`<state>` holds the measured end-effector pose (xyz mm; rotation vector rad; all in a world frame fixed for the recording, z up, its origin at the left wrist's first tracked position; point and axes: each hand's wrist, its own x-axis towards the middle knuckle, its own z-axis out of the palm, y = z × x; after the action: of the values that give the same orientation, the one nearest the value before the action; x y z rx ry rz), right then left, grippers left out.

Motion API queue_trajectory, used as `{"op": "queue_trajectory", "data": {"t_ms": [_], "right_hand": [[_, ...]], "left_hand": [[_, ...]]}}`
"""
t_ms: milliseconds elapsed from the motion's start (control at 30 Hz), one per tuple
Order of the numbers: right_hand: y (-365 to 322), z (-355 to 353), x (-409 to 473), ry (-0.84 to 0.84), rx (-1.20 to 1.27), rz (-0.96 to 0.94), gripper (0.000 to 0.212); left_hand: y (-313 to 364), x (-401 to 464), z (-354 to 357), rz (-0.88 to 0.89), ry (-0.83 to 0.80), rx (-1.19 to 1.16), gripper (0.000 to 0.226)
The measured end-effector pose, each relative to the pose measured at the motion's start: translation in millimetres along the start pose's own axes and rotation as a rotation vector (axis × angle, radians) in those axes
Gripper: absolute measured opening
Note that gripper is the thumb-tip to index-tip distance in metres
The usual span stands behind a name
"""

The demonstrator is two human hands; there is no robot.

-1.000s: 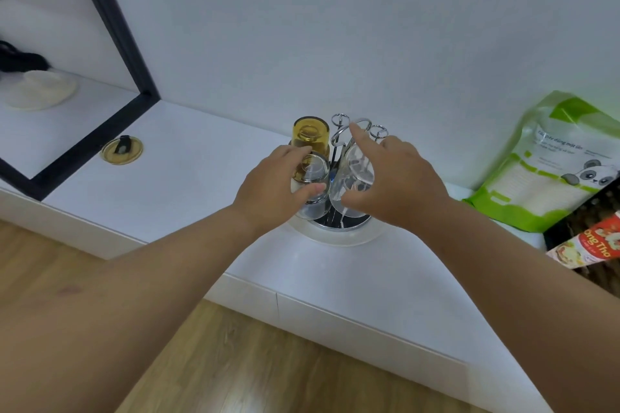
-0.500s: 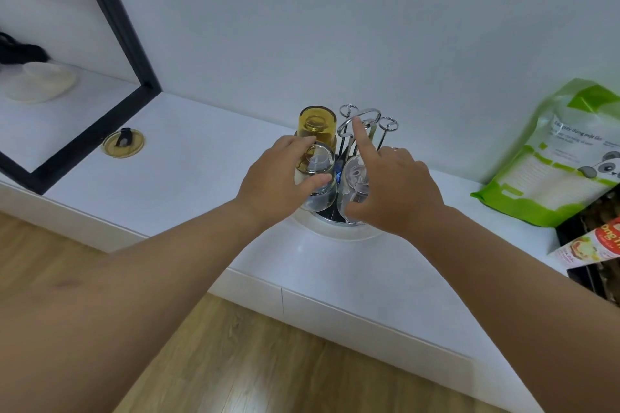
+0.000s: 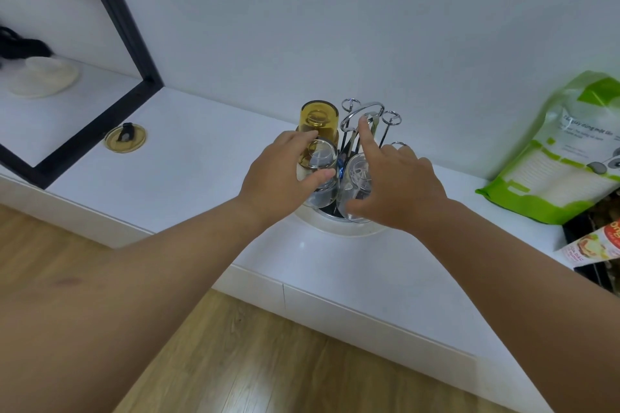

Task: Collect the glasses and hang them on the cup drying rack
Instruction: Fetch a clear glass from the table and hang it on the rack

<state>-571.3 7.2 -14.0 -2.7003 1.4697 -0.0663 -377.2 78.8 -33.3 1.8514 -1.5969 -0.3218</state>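
Note:
A chrome cup drying rack (image 3: 364, 117) with looped pegs stands on a round white base (image 3: 349, 231) on the white counter. An amber glass (image 3: 318, 121) hangs upside down at its back left. My left hand (image 3: 281, 174) is wrapped around a clear glass (image 3: 322, 157), upside down on a left peg. My right hand (image 3: 399, 184) grips a second clear glass (image 3: 359, 178), upside down on the front peg, with the forefinger pointing up at the rack's handle.
A round gold lid (image 3: 125, 138) lies on the counter (image 3: 201, 171) to the left, beside a black-framed shelf (image 3: 100, 131) holding a cream object. A green and white bag (image 3: 563, 157) leans on the wall at right, with a red packet (image 3: 590, 245) below it.
Both clear glasses have slid lower onto their pegs, and both hands stay around them. The view has shifted slightly.

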Motion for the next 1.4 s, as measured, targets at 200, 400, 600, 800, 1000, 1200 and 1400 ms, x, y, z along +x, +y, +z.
{"op": "queue_trajectory", "data": {"t_ms": [200,400,600,800,1000,1200,1400], "right_hand": [[0,-9,-2,-0.002,0.0,-0.008,0.128],[6,-22,-10,0.037,-0.012,-0.032,0.121],[16,-30,-26,0.088,0.039,-0.018,0.114],[22,-32,-43,0.04,0.18,0.001,0.114],[19,-33,-50,-0.046,0.288,0.038,0.118],[3,-34,-34,0.006,0.278,0.033,0.117],[-18,-24,-17,0.039,0.214,0.086,0.108]], "left_hand": [[4,-2,0,-0.019,0.001,0.013,0.071],[7,-4,2,-0.038,0.002,0.01,0.072],[10,-11,3,-0.043,-0.018,-0.015,0.072],[24,-28,-4,-0.022,-0.054,-0.09,0.055],[25,-39,-33,0.044,-0.083,0.056,0.049],[5,-6,-56,0.003,-0.139,0.189,0.07],[-10,35,-42,-0.114,-0.226,0.023,0.081]]}}
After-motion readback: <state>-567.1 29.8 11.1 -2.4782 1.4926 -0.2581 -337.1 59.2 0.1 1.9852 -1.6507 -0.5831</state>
